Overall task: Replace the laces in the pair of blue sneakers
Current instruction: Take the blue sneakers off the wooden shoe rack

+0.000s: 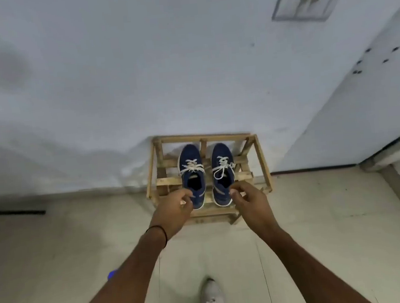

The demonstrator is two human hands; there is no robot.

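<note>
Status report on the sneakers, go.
Left hand at heel of left sneaker, right hand at heel of right sneaker, grip unclear. Both on wooden rack, white laces in. Nothing in the way.

The left hand point(174, 208) and right hand point(249, 201) cover the heels of the blue sneakers point(190, 157), grip unclear.

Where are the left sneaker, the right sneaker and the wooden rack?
left sneaker point(189, 153): head view, on its blue toe.
right sneaker point(221, 151): head view, on its blue toe.
wooden rack point(192, 137): head view, on its back top rail.
</note>
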